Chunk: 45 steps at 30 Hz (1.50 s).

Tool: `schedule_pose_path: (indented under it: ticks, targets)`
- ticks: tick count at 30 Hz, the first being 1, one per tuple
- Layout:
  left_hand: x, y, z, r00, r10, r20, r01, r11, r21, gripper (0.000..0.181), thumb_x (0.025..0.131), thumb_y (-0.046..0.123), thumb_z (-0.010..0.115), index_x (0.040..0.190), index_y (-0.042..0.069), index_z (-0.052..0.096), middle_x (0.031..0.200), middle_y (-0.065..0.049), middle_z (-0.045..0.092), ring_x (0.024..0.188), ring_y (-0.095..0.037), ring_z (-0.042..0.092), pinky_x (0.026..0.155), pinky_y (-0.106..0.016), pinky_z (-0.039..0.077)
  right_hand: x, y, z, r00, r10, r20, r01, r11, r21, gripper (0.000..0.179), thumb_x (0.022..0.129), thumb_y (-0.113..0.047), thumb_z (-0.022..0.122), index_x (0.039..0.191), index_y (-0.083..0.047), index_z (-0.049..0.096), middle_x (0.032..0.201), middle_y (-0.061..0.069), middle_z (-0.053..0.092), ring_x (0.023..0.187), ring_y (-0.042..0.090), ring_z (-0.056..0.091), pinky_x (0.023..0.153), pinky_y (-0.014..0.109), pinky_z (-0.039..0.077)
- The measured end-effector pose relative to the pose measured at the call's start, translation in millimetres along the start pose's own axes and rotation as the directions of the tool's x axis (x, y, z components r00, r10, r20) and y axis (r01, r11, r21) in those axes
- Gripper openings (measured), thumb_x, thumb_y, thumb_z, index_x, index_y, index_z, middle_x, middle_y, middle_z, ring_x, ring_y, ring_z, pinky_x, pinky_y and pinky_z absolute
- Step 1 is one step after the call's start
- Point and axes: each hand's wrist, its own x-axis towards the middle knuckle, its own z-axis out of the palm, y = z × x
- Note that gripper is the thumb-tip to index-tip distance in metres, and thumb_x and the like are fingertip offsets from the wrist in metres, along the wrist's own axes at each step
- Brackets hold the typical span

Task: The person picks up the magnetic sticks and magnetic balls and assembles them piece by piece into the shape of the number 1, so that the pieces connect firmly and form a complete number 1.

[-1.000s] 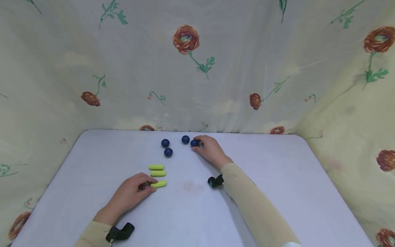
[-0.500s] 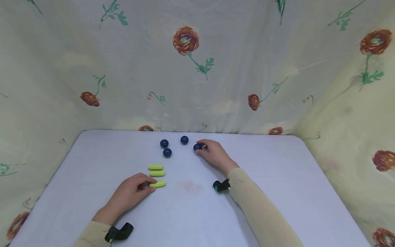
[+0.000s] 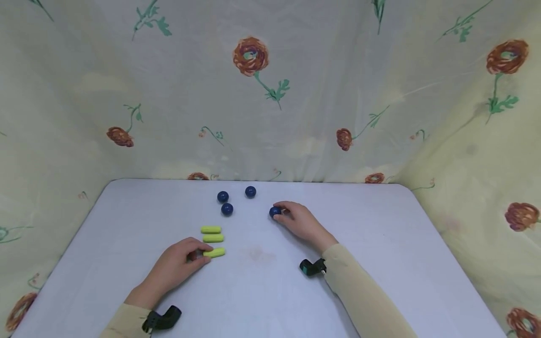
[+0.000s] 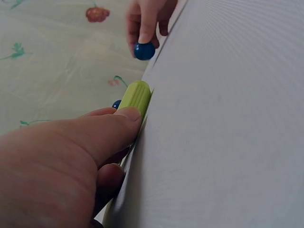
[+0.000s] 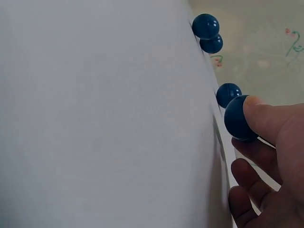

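Observation:
My left hand [image 3: 175, 265] pinches a short yellow-green ribbed stick [image 4: 135, 97] by its left end, low over the white table. Two matching sticks, an upper one [image 3: 211, 229] and a lower one [image 3: 213, 238], lie side by side just beyond it. Between thumb and fingers my right hand [image 3: 305, 224] holds a glossy dark blue ball [image 5: 237, 118], right of the middle. Its other fingers are loosely bent beneath, as the right wrist view shows. Three more blue balls rest farther back: one alone [image 3: 251, 192] and a close pair, a rear ball [image 3: 222, 197] and a front ball [image 3: 227, 209].
The white-covered table [image 3: 262, 300] has rounded far corners. A flowered cloth [image 3: 304, 94] hangs behind it and along both sides. Black wrist cameras, the left one [image 3: 162, 319] and the right one [image 3: 312, 267], stick out from beige sleeves.
My right hand has drawn its ball toward me and slightly right, away from the lone ball at the back. The left hand stays on its stick; the view shifts slightly.

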Motion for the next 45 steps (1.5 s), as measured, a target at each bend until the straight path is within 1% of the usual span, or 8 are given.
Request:
schedule_pose_path:
  ticks: [5,11,18,21,27,30,40,45]
  targets:
    - [0.4,0.5,-0.2,1.0,0.003,0.0,-0.003,1.0,0.002,0.023,0.086,0.024,0.079,0.108,0.027,0.072,0.09,0.014,0.058,0.073,-0.006,0.05,0.064,-0.027,0.044,-12.7,4.0,-0.8,1.0,0.015,-0.009,-0.015,1.0,0.015,0.04,0.097,-0.037,0.064,0.133,-0.019,0.061,0.129,0.001,0.06,0.114,0.017,0.056,0.098,0.039,0.044]
    - [-0.3,1.7,0.1,1.0,0.002,-0.01,-0.002,1.0,0.002,0.023,0.085,0.023,0.08,0.107,0.027,0.072,0.089,0.014,0.058,0.072,-0.006,0.05,0.064,-0.027,0.043,-26.8,8.2,-3.1,1.0,-0.018,-0.019,0.019,0.999,0.038,0.04,0.097,-0.036,0.065,0.132,-0.018,0.063,0.125,0.0,0.062,0.107,0.016,0.056,0.094,0.039,0.045]
    - [-0.3,2.3,0.5,1.0,0.012,-0.016,-0.012,1.0,0.001,0.023,0.085,0.023,0.08,0.107,0.027,0.073,0.089,0.013,0.059,0.072,-0.006,0.05,0.063,-0.027,0.043,-40.0,14.3,-4.0,0.999,-0.018,-0.027,0.02,0.998,0.067,0.038,0.097,-0.042,0.064,0.131,-0.025,0.063,0.113,-0.008,0.065,0.1,0.013,0.057,0.088,0.039,0.045]
    - [0.3,1.7,0.2,1.0,0.009,-0.013,-0.009,1.0,0.01,0.023,0.085,0.024,0.08,0.107,0.027,0.073,0.089,0.014,0.059,0.072,-0.006,0.05,0.063,-0.027,0.043,-42.5,15.2,-3.7,0.999,-0.018,-0.027,0.02,0.997,0.078,0.037,0.096,-0.045,0.063,0.128,-0.026,0.065,0.113,-0.01,0.066,0.101,0.014,0.057,0.087,0.04,0.046]
    - [0.4,1.9,0.0,1.0,0.007,-0.007,-0.007,1.0,0.015,0.023,0.086,0.025,0.08,0.108,0.027,0.072,0.089,0.014,0.059,0.072,-0.007,0.05,0.063,-0.028,0.043,-45.8,16.7,-2.0,0.999,-0.021,-0.032,0.023,0.996,0.084,0.041,0.095,-0.05,0.062,0.128,-0.025,0.066,0.125,-0.006,0.064,0.12,0.017,0.055,0.1,0.043,0.042]
    - [-0.1,2.2,0.1,1.0,0.007,-0.008,-0.006,1.0,0.016,0.023,0.085,0.024,0.08,0.108,0.027,0.073,0.089,0.014,0.059,0.072,-0.007,0.05,0.063,-0.028,0.043,-48.1,16.8,-1.4,0.999,-0.021,-0.038,0.024,0.996,0.09,0.044,0.094,-0.051,0.063,0.129,-0.025,0.065,0.128,-0.006,0.063,0.123,0.018,0.053,0.103,0.044,0.04]
    - [-2.8,0.8,2.3,1.0,0.001,-0.018,-0.001,1.0,0.002,0.022,0.085,0.031,0.08,0.105,0.027,0.072,0.086,0.013,0.057,0.071,-0.008,0.049,0.062,-0.028,0.042,-49.4,20.2,3.4,0.993,-0.088,-0.079,0.094,0.993,0.071,0.04,0.096,-0.04,0.065,0.132,-0.021,0.064,0.127,-0.003,0.064,0.121,0.019,0.056,0.102,0.044,0.042]
    - [-1.1,4.8,3.0,1.0,-0.016,-0.003,0.016,1.0,0.011,0.024,0.086,0.029,0.079,0.108,0.024,0.072,0.083,0.012,0.055,0.07,-0.009,0.048,0.061,-0.028,0.04,-50.1,21.8,4.3,0.994,-0.065,-0.089,0.073,0.993,0.089,0.039,0.096,-0.042,0.064,0.131,-0.025,0.064,0.124,-0.006,0.064,0.118,0.016,0.056,0.1,0.045,0.043]
